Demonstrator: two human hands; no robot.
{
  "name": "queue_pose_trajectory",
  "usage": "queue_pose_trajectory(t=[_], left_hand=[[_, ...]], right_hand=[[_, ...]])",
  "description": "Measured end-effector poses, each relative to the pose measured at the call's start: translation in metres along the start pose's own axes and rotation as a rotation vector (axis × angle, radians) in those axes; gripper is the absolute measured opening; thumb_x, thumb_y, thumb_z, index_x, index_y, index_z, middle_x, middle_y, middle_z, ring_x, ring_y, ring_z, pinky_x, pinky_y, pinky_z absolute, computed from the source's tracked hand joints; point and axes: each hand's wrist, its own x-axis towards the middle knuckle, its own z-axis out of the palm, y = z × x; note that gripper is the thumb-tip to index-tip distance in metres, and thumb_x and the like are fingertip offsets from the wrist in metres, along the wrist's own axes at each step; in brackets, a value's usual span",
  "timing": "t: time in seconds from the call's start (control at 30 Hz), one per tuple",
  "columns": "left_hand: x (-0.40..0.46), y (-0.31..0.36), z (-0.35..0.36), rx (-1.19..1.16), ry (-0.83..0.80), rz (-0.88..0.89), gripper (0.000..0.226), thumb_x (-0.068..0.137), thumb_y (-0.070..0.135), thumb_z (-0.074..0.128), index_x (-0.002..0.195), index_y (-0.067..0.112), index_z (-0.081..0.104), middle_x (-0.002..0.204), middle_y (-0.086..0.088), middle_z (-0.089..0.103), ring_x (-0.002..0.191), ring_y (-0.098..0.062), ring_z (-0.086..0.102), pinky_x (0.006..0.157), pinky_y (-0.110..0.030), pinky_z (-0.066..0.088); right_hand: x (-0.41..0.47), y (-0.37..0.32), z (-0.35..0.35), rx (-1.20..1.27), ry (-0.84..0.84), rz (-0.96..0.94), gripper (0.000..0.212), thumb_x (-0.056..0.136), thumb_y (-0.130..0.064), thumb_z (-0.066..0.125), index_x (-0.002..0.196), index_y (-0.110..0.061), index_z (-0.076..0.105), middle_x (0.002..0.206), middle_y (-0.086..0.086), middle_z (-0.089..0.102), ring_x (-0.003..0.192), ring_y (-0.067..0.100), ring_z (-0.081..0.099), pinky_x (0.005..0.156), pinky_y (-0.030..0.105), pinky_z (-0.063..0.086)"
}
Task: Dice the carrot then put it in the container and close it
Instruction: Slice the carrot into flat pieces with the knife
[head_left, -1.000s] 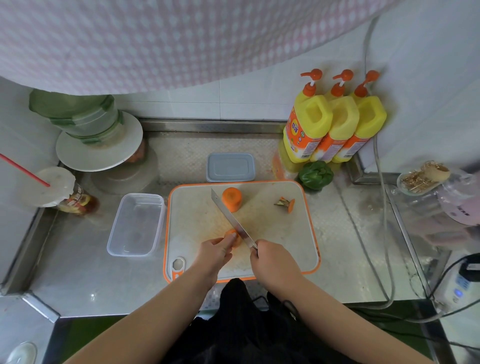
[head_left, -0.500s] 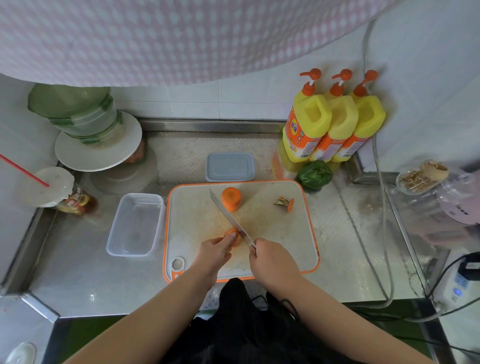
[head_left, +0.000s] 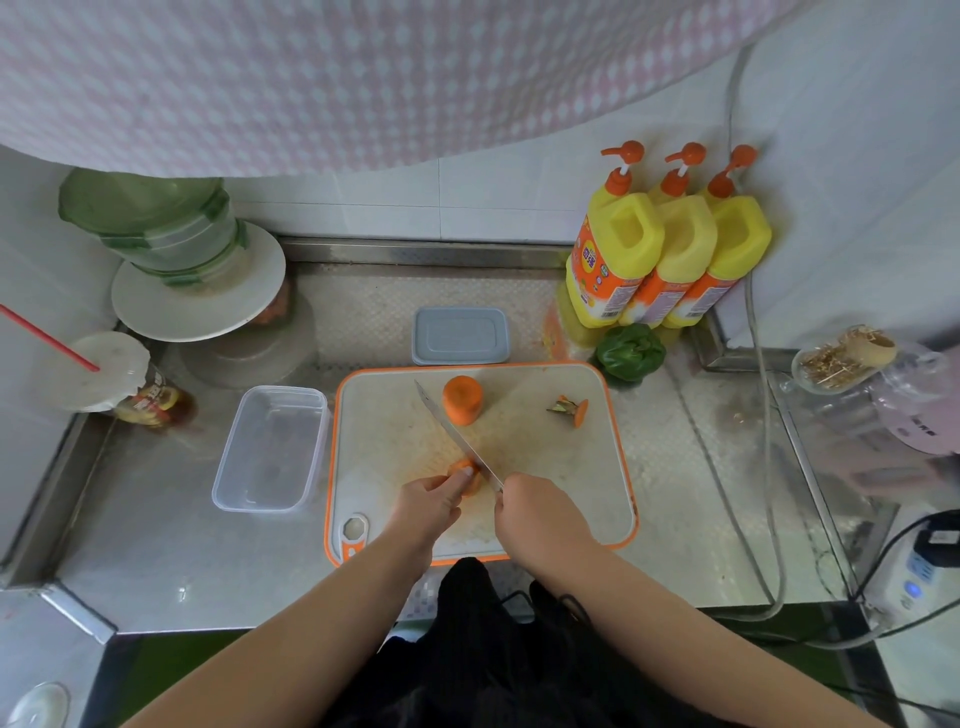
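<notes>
On the white cutting board with an orange rim (head_left: 571, 467), my left hand (head_left: 428, 506) holds a small carrot piece (head_left: 467, 475) with its fingertips. My right hand (head_left: 540, 519) grips the handle of a knife (head_left: 457, 439), whose blade lies against the right side of that piece and points up-left. A bigger carrot chunk (head_left: 462, 399) stands upright farther back on the board. The cut-off carrot top (head_left: 571, 408) lies toward the board's right. An empty clear container (head_left: 270, 449) sits left of the board, and its grey lid (head_left: 460, 335) lies behind the board.
Three yellow pump bottles (head_left: 665, 260) stand at the back right, with a green pepper (head_left: 629, 352) in front of them. A plate stack with a green lidded container (head_left: 197, 280) and a cup with a red straw (head_left: 104, 374) are at the left. Cables run along the right.
The knife and both hands have stayed almost in place at the small carrot piece; only the camera view has shifted slightly.
</notes>
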Motion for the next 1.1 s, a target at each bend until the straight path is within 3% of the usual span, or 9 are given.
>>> queue_pose_trajectory(t=[0.1, 0.2, 0.37, 0.47, 0.73, 0.87, 1.0, 1.1], left_hand=[[-0.003, 0.002, 0.001, 0.016, -0.001, -0.001, 0.027, 0.087, 0.033, 0.073, 0.093, 0.007, 0.070, 0.100, -0.008, 0.068, 0.099, -0.020, 0.060, 0.097, -0.036, 0.050], [-0.004, 0.002, 0.001, 0.008, -0.004, 0.014, 0.025, 0.088, 0.032, 0.072, 0.092, 0.007, 0.069, 0.098, -0.007, 0.067, 0.098, -0.020, 0.059, 0.093, -0.033, 0.050], [-0.004, 0.002, 0.000, -0.003, -0.012, 0.009, 0.020, 0.089, 0.031, 0.071, 0.091, 0.011, 0.068, 0.104, -0.007, 0.068, 0.108, -0.022, 0.060, 0.097, -0.033, 0.049], [-0.004, 0.003, 0.000, -0.003, -0.017, 0.010, 0.022, 0.089, 0.030, 0.070, 0.096, 0.010, 0.068, 0.105, -0.006, 0.068, 0.109, -0.022, 0.060, 0.099, -0.033, 0.049], [-0.003, 0.002, 0.000, -0.020, -0.012, 0.006, 0.016, 0.088, 0.029, 0.072, 0.088, 0.015, 0.066, 0.103, -0.005, 0.070, 0.110, -0.021, 0.060, 0.094, -0.030, 0.048], [-0.004, 0.002, 0.000, -0.031, -0.020, 0.001, 0.014, 0.088, 0.027, 0.072, 0.087, 0.014, 0.067, 0.101, -0.004, 0.069, 0.110, -0.021, 0.060, 0.100, -0.035, 0.048], [-0.002, 0.000, -0.002, -0.033, -0.032, -0.003, 0.023, 0.088, 0.029, 0.072, 0.097, 0.007, 0.072, 0.104, -0.004, 0.071, 0.110, -0.018, 0.060, 0.101, -0.035, 0.048], [0.001, -0.001, -0.004, -0.040, -0.035, -0.011, 0.034, 0.087, 0.030, 0.072, 0.107, 0.002, 0.072, 0.107, -0.005, 0.072, 0.110, -0.016, 0.060, 0.098, -0.032, 0.049]], right_hand=[[0.005, 0.012, 0.009, -0.017, -0.107, 0.066, 0.024, 0.099, -0.015, 0.039, 0.113, -0.006, 0.057, 0.107, 0.012, 0.059, 0.105, 0.028, 0.059, 0.078, 0.030, 0.042], [0.005, 0.021, 0.019, -0.037, -0.148, 0.078, 0.026, 0.101, -0.016, 0.036, 0.114, -0.004, 0.054, 0.115, 0.010, 0.058, 0.109, 0.025, 0.057, 0.086, 0.027, 0.042], [0.008, 0.016, 0.016, 0.055, -0.019, 0.055, 0.021, 0.101, -0.026, 0.038, 0.090, -0.013, 0.051, 0.098, 0.008, 0.065, 0.090, 0.023, 0.061, 0.069, 0.028, 0.042], [0.005, 0.011, 0.011, 0.079, 0.020, 0.012, 0.022, 0.102, -0.028, 0.037, 0.084, -0.017, 0.045, 0.086, 0.005, 0.059, 0.077, 0.020, 0.052, 0.066, 0.028, 0.037], [-0.005, 0.010, 0.003, 0.102, 0.031, -0.019, 0.022, 0.101, -0.027, 0.038, 0.084, -0.016, 0.045, 0.084, 0.004, 0.056, 0.081, 0.022, 0.057, 0.066, 0.029, 0.037], [-0.002, 0.009, 0.005, 0.076, 0.011, -0.012, 0.030, 0.100, -0.025, 0.040, 0.071, -0.020, 0.039, 0.081, 0.002, 0.052, 0.078, 0.021, 0.054, 0.066, 0.028, 0.037], [0.004, 0.007, 0.009, 0.041, -0.012, -0.010, 0.021, 0.100, -0.023, 0.040, 0.093, -0.013, 0.057, 0.097, 0.008, 0.064, 0.095, 0.026, 0.062, 0.071, 0.029, 0.041], [0.008, 0.006, 0.011, 0.028, -0.004, -0.009, 0.024, 0.100, -0.024, 0.040, 0.104, -0.010, 0.060, 0.103, 0.009, 0.064, 0.098, 0.025, 0.062, 0.077, 0.031, 0.045]])
